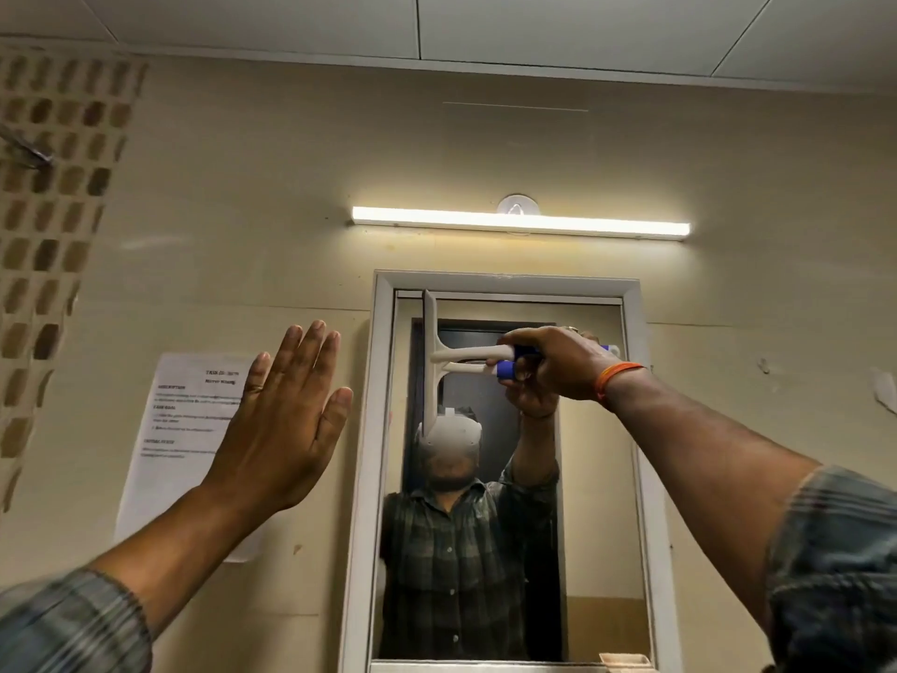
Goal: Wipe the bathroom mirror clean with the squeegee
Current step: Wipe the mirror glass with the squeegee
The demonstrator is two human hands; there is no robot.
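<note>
The bathroom mirror (597, 478) hangs on the wall in a white frame (373, 429). My right hand (553, 364) grips the blue-and-white handle of a white squeegee (456, 356). Its blade stands vertical against the glass near the mirror's upper left corner, just inside the frame. My left hand (286, 415) is raised flat, fingers together, in front of the wall left of the mirror, holding nothing. The mirror reflects a person in a plaid shirt with the raised arm.
A lit tube light (519, 222) is mounted above the mirror. A printed paper sheet (165, 449) is stuck to the wall on the left, partly behind my left hand. Brown mosaic tiles (43, 245) run down the far left. A metal hook (26, 150) juts out there.
</note>
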